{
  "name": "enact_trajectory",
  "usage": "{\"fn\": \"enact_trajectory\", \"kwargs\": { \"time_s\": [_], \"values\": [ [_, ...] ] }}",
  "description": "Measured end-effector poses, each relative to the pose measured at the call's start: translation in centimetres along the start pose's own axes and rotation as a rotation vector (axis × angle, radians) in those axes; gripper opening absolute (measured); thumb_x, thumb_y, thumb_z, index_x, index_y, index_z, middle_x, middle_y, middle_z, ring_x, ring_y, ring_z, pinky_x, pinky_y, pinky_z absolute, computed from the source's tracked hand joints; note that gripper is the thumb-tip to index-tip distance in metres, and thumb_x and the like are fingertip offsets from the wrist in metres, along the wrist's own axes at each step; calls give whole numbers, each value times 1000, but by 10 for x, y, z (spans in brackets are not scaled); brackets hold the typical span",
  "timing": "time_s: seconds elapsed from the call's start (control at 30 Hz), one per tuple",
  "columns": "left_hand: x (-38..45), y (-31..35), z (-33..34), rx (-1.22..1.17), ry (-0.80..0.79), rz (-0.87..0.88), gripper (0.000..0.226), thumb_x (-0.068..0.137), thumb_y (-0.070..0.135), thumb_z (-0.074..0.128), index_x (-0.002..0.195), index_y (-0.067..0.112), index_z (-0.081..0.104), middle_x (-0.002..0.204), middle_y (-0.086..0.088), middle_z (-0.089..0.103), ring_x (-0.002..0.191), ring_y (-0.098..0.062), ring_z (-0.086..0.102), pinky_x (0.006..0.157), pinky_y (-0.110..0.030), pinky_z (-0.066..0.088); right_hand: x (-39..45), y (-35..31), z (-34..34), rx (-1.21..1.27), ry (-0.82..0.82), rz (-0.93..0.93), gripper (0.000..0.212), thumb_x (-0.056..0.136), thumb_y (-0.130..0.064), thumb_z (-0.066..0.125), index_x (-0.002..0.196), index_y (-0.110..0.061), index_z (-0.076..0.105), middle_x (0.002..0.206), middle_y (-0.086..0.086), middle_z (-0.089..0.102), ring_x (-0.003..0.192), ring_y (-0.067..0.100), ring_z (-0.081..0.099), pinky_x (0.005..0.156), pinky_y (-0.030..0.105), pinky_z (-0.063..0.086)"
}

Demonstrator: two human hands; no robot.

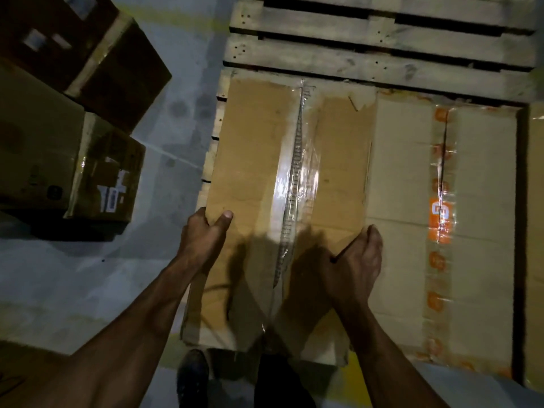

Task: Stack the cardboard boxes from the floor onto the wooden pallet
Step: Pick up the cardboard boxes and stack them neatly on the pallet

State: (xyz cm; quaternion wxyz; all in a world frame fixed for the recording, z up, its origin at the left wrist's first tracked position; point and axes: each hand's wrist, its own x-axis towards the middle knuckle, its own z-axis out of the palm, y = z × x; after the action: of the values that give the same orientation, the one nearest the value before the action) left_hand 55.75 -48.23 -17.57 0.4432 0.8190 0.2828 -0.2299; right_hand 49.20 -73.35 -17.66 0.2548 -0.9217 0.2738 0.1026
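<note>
Both hands gripped the brown box (265, 178) by its side edges, left hand (203, 240) and right hand (357, 257) curled around them, to seat it on the pallet (353, 51) flush against the pale box (477, 231).

Box (253, 160): matt brown cardboard, creased, torn at one flap; seam sealed with glossy clear tape (297, 178) that glares. Neighbouring box (403, 172): paler matt cardboard, glossy orange-printed tape (440, 213). Pallet (368, 36): bare rough wood, weathered, stained, nail-marked. Floor (176, 128): smooth grey, scuffed, dull sheen.
</note>
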Motion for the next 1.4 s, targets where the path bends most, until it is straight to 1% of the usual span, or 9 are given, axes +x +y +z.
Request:
{"fn": "enact_trajectory", "kwargs": {
  "time_s": [0.3, 0.4, 0.57, 0.73, 0.87, 0.93, 1.1, 1.27, 1.4],
  "values": [
    [6, -5, 7, -20, -10, -17, 44, 99, 39, 58, 133, 11, 53, 114, -2, 59, 105, -22, 55, 91, -33, 43, -4, 13, 17, -123, 5, -45, 101, 84, -60, 46, 155, 2, 12, 163, 22, 12, 151, 35, 9, 120, 46, 9],
    [5, -3, 8, -15, -10, -36, 49, 99, 40, 58, 137, 11, 48, 117, -3, 58, 115, -28, 57, 90, -33, 43, -7, 16, 16, -130, -8, -67, 96, 88, -63, 40, 156, -1, 10, 164, 19, 9, 152, 34, 7, 120, 48, 9],
    [-8, -7, 11, 49, 83, 41, 89, 98, 47, 57, 159, 25, -3, 155, -17, 40, 137, -40, 44, 111, -51, 40, -29, 21, 10, -141, -76, -98, 88, 92, -63, 32, 158, -9, 9, 166, 14, 6, 152, 30, 4, 121, 44, 6],
    [-37, -32, 10, 368, 36, 267, 79, 99, 50, 50, 160, 30, 4, 161, -14, 23, 136, -39, 43, 108, -51, 42, -67, 41, -4, -202, -192, -119, 84, 97, -53, 49, 158, -13, 7, 166, 10, 2, 152, 26, 3, 122, 39, 6],
    [-72, -71, -6, 534, -118, 272, 79, 98, 52, 51, 159, 34, 4, 161, -15, 16, 130, -40, 48, 105, -52, 45, -112, 63, -8, -272, -278, -141, 105, 81, -79, 28, 159, -13, 6, 166, 13, 2, 152, 30, 3, 122, 44, 11],
    [-92, -91, -15, 550, -193, 279, 80, 98, 51, 52, 160, 33, 4, 163, -15, 13, 133, -40, 45, 106, -53, 44, -129, 74, -6, -324, -314, -141, 113, 77, -84, 34, 159, -15, 0, 166, 12, -2, 153, 29, 0, 123, 44, 10],
    [-123, -122, -23, 657, -237, 293, 86, 97, 55, 52, 160, 30, 0, 167, -13, 4, 143, -38, 34, 111, -50, 40, -149, 88, -5, -376, -336, -173, 115, 81, -67, 63, 158, -17, -5, 166, 12, -8, 153, 29, -5, 123, 40, 7],
    [-120, -123, -26, 860, -203, 383, 105, 86, 69, 58, 160, 26, -3, 166, -17, 10, 146, -37, 28, 116, -47, 29, -149, 89, -3, -391, -239, -211, 97, 87, -39, 71, 158, -14, 11, 163, 18, 13, 150, 35, 12, 120, 44, 20],
    [-117, -123, -27, 973, -209, 397, 118, 79, 75, 62, 160, 25, -8, 166, -17, 11, 149, -33, 22, 119, -46, 21, -145, 86, -7, -409, -219, -217, 90, 85, -35, 74, 155, -15, 23, 159, 19, 25, 145, 37, 24, 114, 45, 31]
  ]
}}
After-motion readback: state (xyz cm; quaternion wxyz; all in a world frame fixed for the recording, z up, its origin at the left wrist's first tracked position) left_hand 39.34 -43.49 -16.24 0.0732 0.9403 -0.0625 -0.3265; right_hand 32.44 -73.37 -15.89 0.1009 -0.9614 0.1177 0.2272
